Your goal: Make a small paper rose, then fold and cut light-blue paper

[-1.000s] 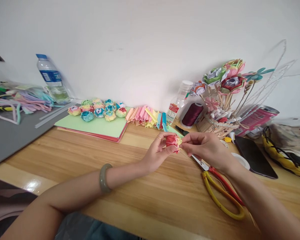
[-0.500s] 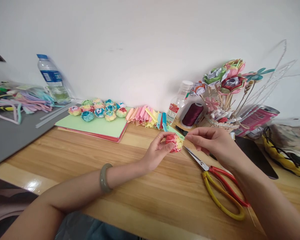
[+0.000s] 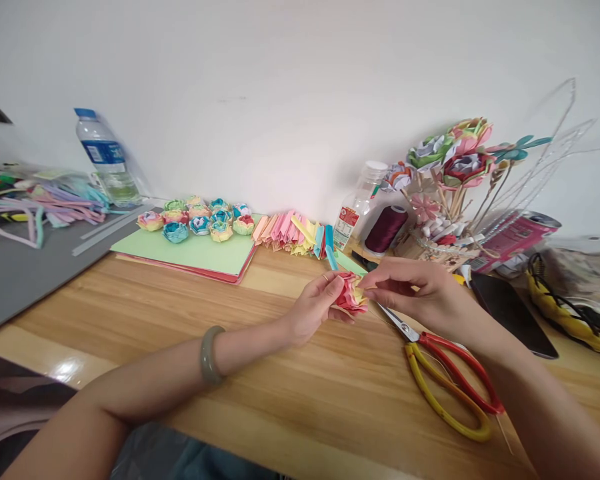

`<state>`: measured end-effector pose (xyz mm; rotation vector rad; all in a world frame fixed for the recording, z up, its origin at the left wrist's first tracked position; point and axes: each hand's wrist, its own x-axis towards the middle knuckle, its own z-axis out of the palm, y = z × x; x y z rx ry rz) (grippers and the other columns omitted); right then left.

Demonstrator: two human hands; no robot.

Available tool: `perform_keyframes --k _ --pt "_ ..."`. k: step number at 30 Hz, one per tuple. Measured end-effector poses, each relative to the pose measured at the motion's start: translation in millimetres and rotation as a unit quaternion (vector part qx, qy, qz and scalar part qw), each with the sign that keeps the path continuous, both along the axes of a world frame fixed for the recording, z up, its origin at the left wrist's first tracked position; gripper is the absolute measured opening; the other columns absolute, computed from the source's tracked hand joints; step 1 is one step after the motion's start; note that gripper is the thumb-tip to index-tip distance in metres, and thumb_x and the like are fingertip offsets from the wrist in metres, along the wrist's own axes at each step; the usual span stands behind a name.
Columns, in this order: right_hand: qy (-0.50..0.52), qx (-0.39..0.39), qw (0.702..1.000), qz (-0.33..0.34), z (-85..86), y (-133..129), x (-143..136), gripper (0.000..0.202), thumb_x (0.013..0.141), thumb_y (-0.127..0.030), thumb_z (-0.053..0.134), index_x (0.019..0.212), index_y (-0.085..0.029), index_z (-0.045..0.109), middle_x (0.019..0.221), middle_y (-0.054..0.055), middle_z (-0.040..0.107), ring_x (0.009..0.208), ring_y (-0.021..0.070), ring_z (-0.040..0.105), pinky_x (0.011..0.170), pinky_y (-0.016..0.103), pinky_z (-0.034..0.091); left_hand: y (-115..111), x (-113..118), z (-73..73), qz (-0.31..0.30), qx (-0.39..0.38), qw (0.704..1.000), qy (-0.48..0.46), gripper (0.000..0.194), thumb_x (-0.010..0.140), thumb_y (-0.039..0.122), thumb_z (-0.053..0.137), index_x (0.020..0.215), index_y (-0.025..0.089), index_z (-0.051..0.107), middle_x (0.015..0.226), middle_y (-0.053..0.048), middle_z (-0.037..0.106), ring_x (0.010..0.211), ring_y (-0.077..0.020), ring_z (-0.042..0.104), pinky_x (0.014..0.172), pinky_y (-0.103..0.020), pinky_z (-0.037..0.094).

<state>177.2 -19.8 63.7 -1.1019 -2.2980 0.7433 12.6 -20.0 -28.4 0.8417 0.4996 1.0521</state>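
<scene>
My left hand [image 3: 315,303] is closed around a paper flower [image 3: 351,293] with pink-red and yellow pleated petals, a little above the wooden table. The thumb lies on its near face, and a ring shows on one finger. From the right, my right hand [image 3: 405,287] pinches at the flower's yellow edge with thumb and forefinger. Whether a thread is also between those fingertips is too small to tell. Beneath the right hand lie scissors [image 3: 430,363] with one red and one yellow handle, their tips pointing toward the flower. A thin thread [image 3: 505,433] trails by the handles.
Several finished paper flowers [image 3: 200,225] sit on stacked green paper [image 3: 180,252]. Beside them stands a row of folded paper strips [image 3: 290,233]. A clear bottle [image 3: 360,207], maroon thread spool [image 3: 386,230], flower basket [image 3: 435,247] and black phone [image 3: 515,317] lie at right; a water bottle [image 3: 103,160] is left.
My right hand has moved left and slightly down, from just off the flower to its petals. In my left hand the flower has turned and dropped slightly, and the thumb has shifted up.
</scene>
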Motion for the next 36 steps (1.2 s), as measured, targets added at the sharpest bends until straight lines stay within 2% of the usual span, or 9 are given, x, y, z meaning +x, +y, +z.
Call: perform_keyframes --k 6,8,10,13,16,19,25,30,36 --pt "-0.096 0.078 0.989 0.075 -0.6 1 1 0.025 0.090 -0.033 0.043 0.080 -0.019 0.062 0.078 0.005 0.055 0.070 0.0135 0.051 0.061 0.025 0.038 0 -1 -0.5 -0.032 0.001 0.999 0.016 0.053 0.064 0.060 0.066 0.089 0.014 0.058 0.072 -0.002 0.064 0.061 -0.0115 0.062 0.052 -0.021 0.049" --pt "-0.091 0.091 0.990 0.066 -2.8 1 1 0.025 0.090 -0.034 0.043 0.081 -0.019 0.060 0.080 0.006 0.054 0.072 0.0147 0.050 0.063 0.027 0.039 0 -1 -0.1 -0.024 0.000 1.000 0.013 0.052 0.064 0.060 0.066 0.088 0.014 0.058 0.072 -0.002 0.064 0.061 -0.0117 0.062 0.052 -0.021 0.049" --pt "-0.039 0.091 0.995 0.015 -3.3 1 1 0.023 0.088 -0.037 0.046 0.084 -0.020 0.060 0.079 0.005 0.053 0.068 0.0141 0.048 0.060 0.026 0.038 0 -1 0.5 -0.017 -0.001 1.000 0.004 0.052 0.064 0.059 0.067 0.088 0.014 0.058 0.073 -0.003 0.064 0.062 -0.0123 0.062 0.053 -0.022 0.049" --pt "0.048 0.043 0.996 -0.065 0.8 0 0 0.026 0.084 -0.044 0.053 0.079 -0.020 0.060 0.072 0.002 0.052 0.063 0.0132 0.046 0.054 0.025 0.036 0 -1 1.3 -0.011 0.001 1.000 -0.006 0.052 0.065 0.059 0.067 0.090 0.014 0.058 0.075 -0.004 0.065 0.063 -0.0126 0.062 0.056 -0.023 0.049" --pt "0.048 -0.059 0.995 -0.059 5.3 -2 0 0.034 0.080 -0.050 0.054 0.067 -0.019 0.061 0.066 0.002 0.053 0.061 0.0132 0.047 0.053 0.026 0.036 0 -2 1.4 -0.004 0.005 1.000 -0.016 0.051 0.066 0.057 0.067 0.096 0.016 0.058 0.080 -0.004 0.065 0.064 -0.0119 0.062 0.059 -0.024 0.049" --pt "0.014 -0.115 0.992 -0.056 4.5 -2 1 0.033 0.078 -0.049 0.057 0.073 -0.018 0.067 0.071 0.004 0.062 0.065 0.0145 0.053 0.057 0.026 0.040 0 -2 1.6 0.015 0.017 1.000 -0.021 0.047 0.068 0.051 0.068 0.101 0.019 0.058 0.091 -0.004 0.063 0.072 -0.0119 0.062 0.067 -0.026 0.051" --pt "-0.005 -0.096 0.993 -0.066 0.6 -1 -1 0.032 0.078 -0.049 0.057 0.080 -0.019 0.071 0.082 0.006 0.070 0.071 0.0179 0.060 0.064 0.029 0.045 -1 -3 3.5 0.083 0.096 0.992 0.013 0.038 0.074 0.040 0.067 0.105 0.021 0.058 0.102 -0.004 0.060 0.094 -0.0144 0.056 0.085 -0.028 0.045" --pt "0.022 -0.101 0.989 -0.101 0.7 -3 -5 0.037 0.072 -0.054 0.060 0.076 -0.019 0.070 0.076 0.005 0.068 0.066 0.0165 0.057 0.059 0.028 0.043 -2 -4 5.3 0.138 0.163 0.976 0.054 0.038 0.073 0.036 0.068 0.107 0.022 0.057 0.102 -0.003 0.060 0.093 -0.0150 0.055 0.084 -0.027 0.043" --pt "0.039 -0.150 0.983 -0.101 -1.7 0 -9 0.038 0.065 -0.054 0.067 0.073 -0.017 0.070 0.074 0.005 0.068 0.068 0.0172 0.056 0.063 0.028 0.042 -2 -5 4.7 0.142 0.187 0.970 0.061 0.036 0.074 0.030 0.067 0.107 0.023 0.055 0.108 -0.003 0.057 0.097 -0.0147 0.054 0.085 -0.027 0.043"
